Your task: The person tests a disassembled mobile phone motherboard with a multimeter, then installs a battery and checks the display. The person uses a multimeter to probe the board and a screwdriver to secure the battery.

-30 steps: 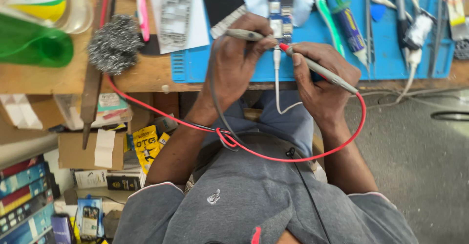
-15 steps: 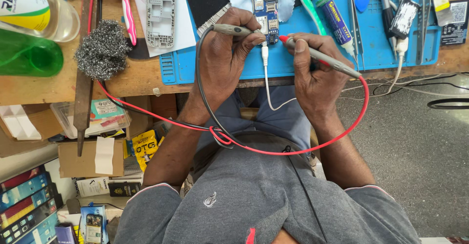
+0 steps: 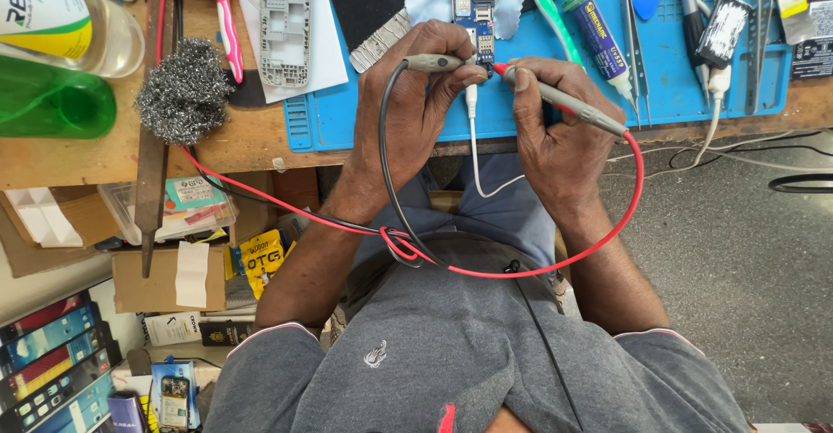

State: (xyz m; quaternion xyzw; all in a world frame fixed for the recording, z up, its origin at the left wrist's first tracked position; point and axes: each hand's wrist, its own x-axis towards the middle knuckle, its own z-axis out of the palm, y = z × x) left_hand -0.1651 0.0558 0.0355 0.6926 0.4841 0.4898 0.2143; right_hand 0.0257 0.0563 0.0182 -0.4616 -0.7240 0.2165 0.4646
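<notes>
The board (image 3: 473, 8) lies on the blue mat (image 3: 347, 121) at the bench edge, long axis running near to far. Left hand (image 3: 416, 95) fingers pinch a grey probe (image 3: 438, 62), right hand (image 3: 560, 129) fingers pinch a red-tipped probe (image 3: 564, 103). Both tips meet at the board's near end, between the hands, equally close.

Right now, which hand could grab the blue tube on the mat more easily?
Probably the right hand: the blue tube lies just beyond it on the blue mat, while the left hand sits farther away. Each holds a probe, though.
</notes>
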